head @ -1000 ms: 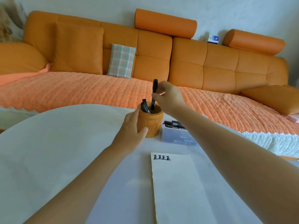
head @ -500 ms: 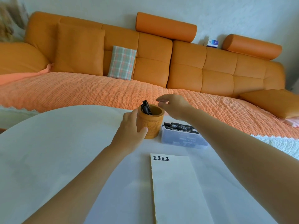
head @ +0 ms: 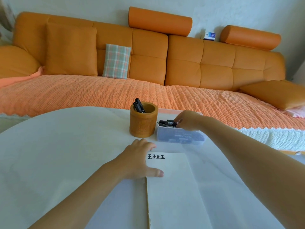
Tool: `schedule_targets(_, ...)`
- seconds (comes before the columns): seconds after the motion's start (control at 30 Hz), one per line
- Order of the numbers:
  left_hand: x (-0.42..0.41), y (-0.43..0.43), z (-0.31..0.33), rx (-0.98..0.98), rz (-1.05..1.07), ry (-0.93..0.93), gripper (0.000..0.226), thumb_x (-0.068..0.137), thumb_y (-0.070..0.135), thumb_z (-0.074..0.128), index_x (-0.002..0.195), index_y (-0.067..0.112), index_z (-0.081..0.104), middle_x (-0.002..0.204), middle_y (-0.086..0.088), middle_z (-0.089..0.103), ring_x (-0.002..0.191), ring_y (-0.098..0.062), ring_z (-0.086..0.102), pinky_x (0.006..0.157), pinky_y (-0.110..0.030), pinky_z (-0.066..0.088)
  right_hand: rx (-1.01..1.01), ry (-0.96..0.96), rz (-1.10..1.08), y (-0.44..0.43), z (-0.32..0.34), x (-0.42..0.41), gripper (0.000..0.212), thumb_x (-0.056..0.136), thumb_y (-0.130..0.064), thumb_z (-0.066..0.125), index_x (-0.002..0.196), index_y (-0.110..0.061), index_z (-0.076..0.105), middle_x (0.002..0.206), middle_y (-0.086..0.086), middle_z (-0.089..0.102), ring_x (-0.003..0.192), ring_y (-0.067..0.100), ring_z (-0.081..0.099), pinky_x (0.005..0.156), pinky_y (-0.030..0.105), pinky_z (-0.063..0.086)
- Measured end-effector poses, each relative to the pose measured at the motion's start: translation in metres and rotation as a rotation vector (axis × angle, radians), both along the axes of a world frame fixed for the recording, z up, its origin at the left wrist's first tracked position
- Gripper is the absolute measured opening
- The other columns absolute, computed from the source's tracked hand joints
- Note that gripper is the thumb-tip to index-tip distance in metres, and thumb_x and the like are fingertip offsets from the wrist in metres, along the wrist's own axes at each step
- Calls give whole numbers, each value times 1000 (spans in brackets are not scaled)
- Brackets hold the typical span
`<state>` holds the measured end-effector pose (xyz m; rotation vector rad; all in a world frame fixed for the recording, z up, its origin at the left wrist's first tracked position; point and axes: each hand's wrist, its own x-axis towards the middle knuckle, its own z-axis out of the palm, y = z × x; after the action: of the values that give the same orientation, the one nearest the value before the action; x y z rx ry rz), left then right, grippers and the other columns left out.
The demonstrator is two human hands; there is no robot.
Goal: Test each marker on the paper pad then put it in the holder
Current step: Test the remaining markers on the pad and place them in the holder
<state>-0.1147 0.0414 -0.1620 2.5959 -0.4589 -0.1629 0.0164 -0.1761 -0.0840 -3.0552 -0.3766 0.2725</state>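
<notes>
The right grip (head: 188, 120) is curling its fingers down onto the black markers (head: 166, 123) lying in the one clear plastic box (head: 179, 137); they are too overlapped to count, and I cannot tell whether it is pinching one or only touching them. The left grip (head: 138, 160) is lying spread and flat on the white surface (head: 57, 146), its thumb pressing on the left edge of the single paper pad (head: 173, 195), which is showing four black test marks (head: 156, 157) in a row along its top. Just left of the box, one wooden holder (head: 142, 126) is standing upright, with at least two capped markers (head: 139, 105) leaning against its left rim.
</notes>
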Motion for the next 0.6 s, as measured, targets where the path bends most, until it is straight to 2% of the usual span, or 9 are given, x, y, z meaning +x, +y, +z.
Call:
schedule_targets(0.1,2,-2,-3,98,-44,-30,91,65,77,67,140,35,37,125,16,40,116,-7,34,101,-33,38,-80,36,30,1,3,3,33,97,-29,57,122,-13,70,121,10,67,108,29,62,96,43,53)
schedule_targets(0.17,4,-3,-3,96,-50,-12,90,64,77,67,139,36,40,122,17,39,115,-6,33,100,-32,38,-55,26,31,1,5,5,34,95,-32,61,123,-14,70,117,10,67,104,29,62,93,42,54)
schedule_targets(0.2,5,-2,-3,94,-50,-4,90,64,77,67,138,36,40,122,17,39,115,-6,33,100,-32,39,0,10,19,0,6,6,33,95,-32,63,123,-17,69,116,8,67,100,27,63,89,41,56)
schedule_targets(0.27,7,-2,-3,92,-51,5,90,63,78,67,138,37,40,122,18,39,115,-6,33,100,-33,39,158,-27,-2,-1,7,4,28,97,-32,61,122,-22,67,113,4,67,82,23,64,70,35,58)
schedule_targets(0.33,7,-2,-4,83,-53,6,90,63,78,67,138,37,40,122,18,39,115,-5,33,100,-33,39,324,-78,-9,0,9,-1,22,101,-32,54,120,-27,64,104,3,67,69,21,60,57,31,49)
schedule_targets(0.43,6,-1,-4,70,-53,2,89,62,78,67,137,38,40,120,19,39,115,-4,33,99,-31,39,450,-198,75,3,17,-17,27,105,-33,44,128,-32,59,106,1,68,74,17,59,62,29,45)
schedule_targets(0.53,4,-1,-2,72,-63,-3,86,66,75,67,138,37,39,121,19,39,116,-4,32,99,-31,39,444,-310,213,9,26,-45,35,107,-32,39,137,-28,56,123,-6,65,101,11,57,84,29,46)
schedule_targets(0.57,3,-1,-1,62,-64,-14,83,68,72,66,139,37,38,122,19,39,117,-4,32,100,-32,38,448,-308,230,12,26,-56,34,106,-31,40,135,-26,58,117,-7,66,100,11,58,83,28,45)
schedule_targets(0.6,1,-2,0,35,-55,-33,80,72,69,65,139,36,38,123,18,39,118,-4,31,101,-32,38,455,-291,233,13,24,-67,30,105,-28,42,128,-22,61,105,-9,65,91,10,58,77,26,43)
